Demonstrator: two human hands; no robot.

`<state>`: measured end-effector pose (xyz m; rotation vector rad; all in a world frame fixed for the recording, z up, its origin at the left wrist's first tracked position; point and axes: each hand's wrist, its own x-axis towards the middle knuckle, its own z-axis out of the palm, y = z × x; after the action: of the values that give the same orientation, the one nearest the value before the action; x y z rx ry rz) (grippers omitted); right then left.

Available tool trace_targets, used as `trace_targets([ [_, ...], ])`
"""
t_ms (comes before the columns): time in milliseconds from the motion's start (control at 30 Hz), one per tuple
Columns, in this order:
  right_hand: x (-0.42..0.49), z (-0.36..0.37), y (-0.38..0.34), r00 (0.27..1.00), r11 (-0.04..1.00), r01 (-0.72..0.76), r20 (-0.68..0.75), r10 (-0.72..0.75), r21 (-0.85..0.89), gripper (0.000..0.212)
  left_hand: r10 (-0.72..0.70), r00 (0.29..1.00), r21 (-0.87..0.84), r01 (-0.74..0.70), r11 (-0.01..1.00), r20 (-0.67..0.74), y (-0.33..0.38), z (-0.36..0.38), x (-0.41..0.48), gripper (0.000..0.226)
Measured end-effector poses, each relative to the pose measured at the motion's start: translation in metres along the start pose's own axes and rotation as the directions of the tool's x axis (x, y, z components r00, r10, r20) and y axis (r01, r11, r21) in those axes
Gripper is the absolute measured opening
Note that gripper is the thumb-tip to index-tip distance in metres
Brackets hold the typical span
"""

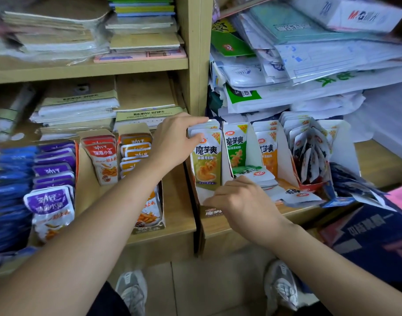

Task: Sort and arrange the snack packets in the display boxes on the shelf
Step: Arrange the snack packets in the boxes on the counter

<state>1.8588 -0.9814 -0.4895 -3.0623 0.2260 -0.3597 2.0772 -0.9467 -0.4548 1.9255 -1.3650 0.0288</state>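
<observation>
On a crowded wooden shelf (179, 201), under sagging stacks of paper (309, 65), we find a person squaring up a row of snacks. Cardboard boxes stand side by side along the board so that each flavour faces the shopper: purple packets (51, 169) far left, red packets (103, 160) beside them, green packets (235, 147) and orange packets (267, 151) to the right. A box of dark packets (309, 153) stands splayed, and loose packets (295, 193) lie flat near its front, not yet filed.

The work centres on the display box (210, 213) beside the upright post, where the olive packets (205, 160) stand on end, labels outward. The left hand (175, 140) pinches the tops of that row, thumb in front and fingers behind, which we judge presses the packets together so none topple. The right hand (243, 201) sits at the box's low front lip with fingers curled, seemingly bracing it. Whether they hold card or the front packet's foot we cannot tell.
</observation>
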Motion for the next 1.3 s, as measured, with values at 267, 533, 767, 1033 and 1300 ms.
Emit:
trace_targets([
  [267,-0.023,-0.068,0.035,0.971,0.861,-0.142,-0.099,0.216,0.488,0.05,0.124,0.992,0.093,-0.123,0.988,-0.004,0.007,0.001,-0.004,0.047],
  [533,-0.046,-0.083,0.085,0.928,0.864,-0.369,0.188,0.322,0.341,0.059,0.394,0.836,0.028,-0.437,0.899,0.382,0.059,0.016,-0.043,0.058],
  [767,-0.044,-0.069,0.092,0.929,0.877,-0.29,-0.106,0.354,0.384,0.003,0.345,0.861,-0.076,-0.343,0.936,0.373,0.063,0.021,-0.031,0.018],
  [1033,-0.036,-0.066,0.088,0.894,0.852,-0.333,-0.152,0.422,0.404,0.008,0.233,0.97,-0.014,-0.232,0.973,0.067,0.055,0.018,-0.01,0.012],
  [1300,-0.046,-0.06,0.084,0.954,0.841,-0.281,0.04,0.297,0.463,0.012,0.282,0.959,0.215,-0.27,0.939,-0.031,0.055,0.027,0.011,0.007],
])
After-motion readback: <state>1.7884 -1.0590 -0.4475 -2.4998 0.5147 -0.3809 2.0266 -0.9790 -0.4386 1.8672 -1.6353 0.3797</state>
